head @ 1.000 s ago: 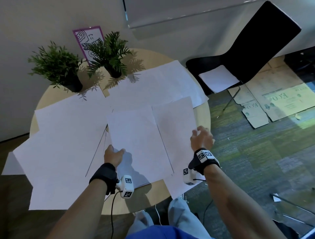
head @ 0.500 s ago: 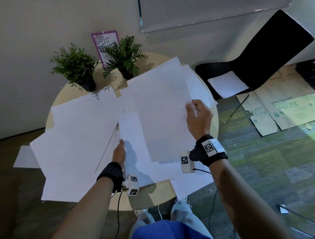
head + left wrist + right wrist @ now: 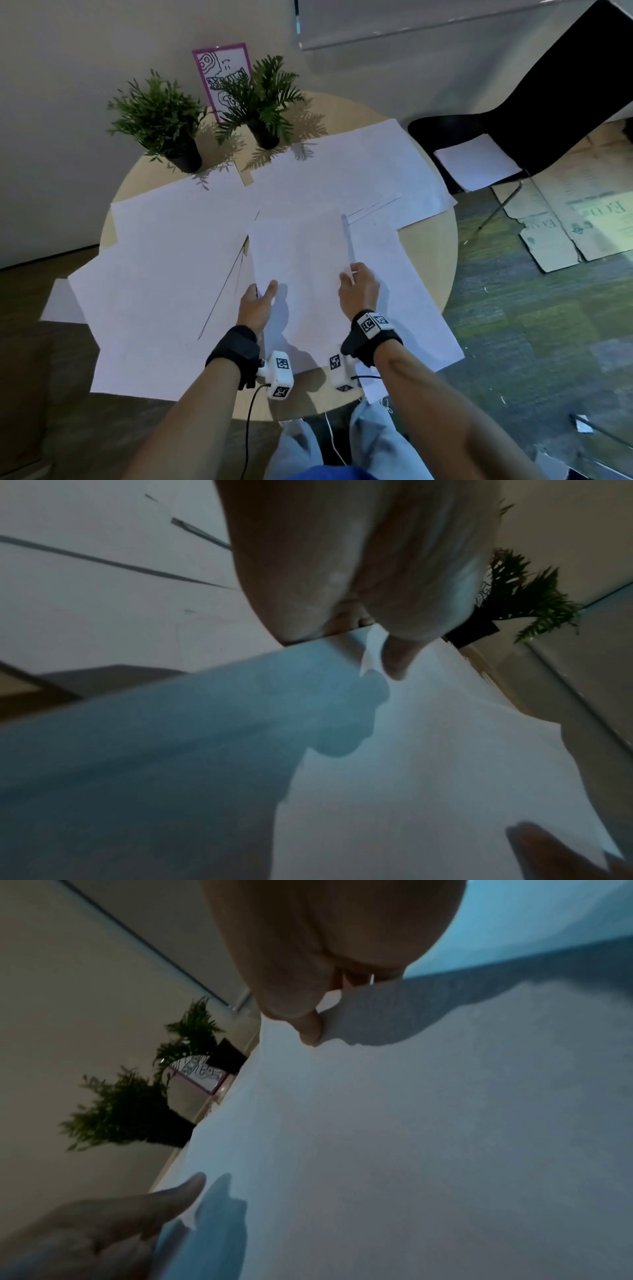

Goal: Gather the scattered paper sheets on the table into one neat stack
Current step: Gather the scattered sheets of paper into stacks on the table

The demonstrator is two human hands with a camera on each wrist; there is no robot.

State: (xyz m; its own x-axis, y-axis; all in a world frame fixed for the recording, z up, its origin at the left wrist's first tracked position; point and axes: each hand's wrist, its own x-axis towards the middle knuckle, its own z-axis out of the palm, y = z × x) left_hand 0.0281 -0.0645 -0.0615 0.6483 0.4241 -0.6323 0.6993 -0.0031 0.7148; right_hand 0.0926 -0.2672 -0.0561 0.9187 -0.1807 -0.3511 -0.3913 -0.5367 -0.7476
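- While both hands hold the small stack of white paper sheets [image 3: 301, 274] above the round pale wooden table [image 3: 442, 246], the grip is light; the left hand [image 3: 256, 301] pinches the stack's left edge with its thumb on top, and the right hand [image 3: 359, 291] pinches the right edge between thumb and curled fingers; the wrist views show each thumb lying on the top sheet.
- Because the held sheets are thin and limp, I judge that they could sag in the middle or slide against each other; an uneven pull from either hand would skew the edges and spoil the neatness.
- Many loose white sheets [image 3: 164, 274] lie overlapped across the table under and around the held stack; some hang over the rim on the left and near sides, and a brush from a forearm or a draught from the moving stack could send them to the floor.
- Reaching for the far sheets [image 3: 359, 164] carries a risk; two small green potted plants [image 3: 161, 120] and a purple-framed drawing card [image 3: 222, 78] stand just behind them, and a dragged sheet could tip a pot.
- One white sheet on the black chair [image 3: 476, 161] lies apart from the table; whether it belongs to the task I cannot tell.
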